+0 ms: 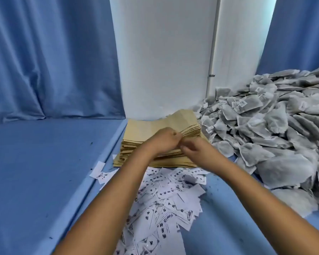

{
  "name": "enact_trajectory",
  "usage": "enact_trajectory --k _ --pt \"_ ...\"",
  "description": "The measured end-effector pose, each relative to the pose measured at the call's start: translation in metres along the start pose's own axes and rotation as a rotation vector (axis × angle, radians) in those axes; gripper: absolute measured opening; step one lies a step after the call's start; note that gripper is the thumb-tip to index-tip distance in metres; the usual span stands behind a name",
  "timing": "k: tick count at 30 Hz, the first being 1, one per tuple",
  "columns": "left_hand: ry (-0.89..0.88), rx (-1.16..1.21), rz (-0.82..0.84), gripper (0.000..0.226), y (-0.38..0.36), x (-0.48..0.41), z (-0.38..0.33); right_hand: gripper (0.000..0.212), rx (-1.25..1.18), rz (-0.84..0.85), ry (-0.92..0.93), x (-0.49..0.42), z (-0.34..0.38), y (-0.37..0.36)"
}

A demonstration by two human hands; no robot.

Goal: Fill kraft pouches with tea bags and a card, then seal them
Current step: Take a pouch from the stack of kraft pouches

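A tall stack of flat kraft pouches [155,124] lies on the blue table against the white wall. My left hand [162,140] rests on top of the stack with its fingers curled over the right-hand edges of the pouches. My right hand [195,150] meets it at the same edge, fingers curled against the pouches. Which single pouch either hand grips is hidden by the fingers. White printed cards [166,203] lie scattered in front of the stack, under my forearms. A big heap of grey tea bags [276,137] fills the right side.
A raised blue platform [35,172] takes up the left, with a step edge running toward the stack. Blue curtains [53,61] hang behind left and right of a white wall panel [164,61]. A few stray cards [99,172] lie by the step.
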State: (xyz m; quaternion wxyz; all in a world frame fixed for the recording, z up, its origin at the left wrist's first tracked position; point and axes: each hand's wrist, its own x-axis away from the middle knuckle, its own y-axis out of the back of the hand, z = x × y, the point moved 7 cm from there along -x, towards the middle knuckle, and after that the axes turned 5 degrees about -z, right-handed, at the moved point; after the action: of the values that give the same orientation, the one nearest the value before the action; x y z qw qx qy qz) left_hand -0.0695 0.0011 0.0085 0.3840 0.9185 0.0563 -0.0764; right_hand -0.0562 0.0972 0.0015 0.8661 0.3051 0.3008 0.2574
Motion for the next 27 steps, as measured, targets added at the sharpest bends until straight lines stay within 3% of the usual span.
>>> enact_trajectory --k 2,3,6,9,11,15,18,23,27 --pt "-0.016 -0.253 -0.171 0.025 0.014 -0.024 0.015 0.028 0.21 -0.103 0.017 -0.043 -0.015 0.003" --pt "0.009 -0.428 -0.196 0.034 0.017 -0.039 0.032 0.04 0.323 -0.083 0.01 -0.065 -0.028 -0.002" --pt "0.047 -0.83 -0.097 0.058 0.02 -0.065 0.089 0.063 0.657 0.078 -0.029 -0.112 -0.071 -0.029" --pt "0.112 -0.968 0.015 0.069 0.015 -0.077 0.149 0.064 0.876 0.189 -0.027 -0.136 -0.105 -0.052" --pt "0.078 -0.989 0.03 0.059 0.009 -0.075 0.168 0.058 0.938 0.198 -0.028 -0.142 -0.115 -0.06" --pt "-0.21 -1.25 -0.132 0.027 0.007 -0.065 0.163 0.043 1.104 0.108 0.146 -0.138 -0.105 -0.063" --pt "-0.26 -1.256 -0.201 0.015 0.006 -0.056 0.158 0.034 1.121 0.03 0.258 -0.133 -0.093 -0.065" --pt "-0.245 -1.077 -0.303 0.028 0.019 -0.041 0.142 0.018 1.051 -0.011 0.27 -0.122 -0.088 -0.063" --pt "-0.356 -0.695 -0.627 0.036 0.048 -0.003 0.103 0.033 0.791 -0.189 0.206 -0.104 -0.075 -0.041"
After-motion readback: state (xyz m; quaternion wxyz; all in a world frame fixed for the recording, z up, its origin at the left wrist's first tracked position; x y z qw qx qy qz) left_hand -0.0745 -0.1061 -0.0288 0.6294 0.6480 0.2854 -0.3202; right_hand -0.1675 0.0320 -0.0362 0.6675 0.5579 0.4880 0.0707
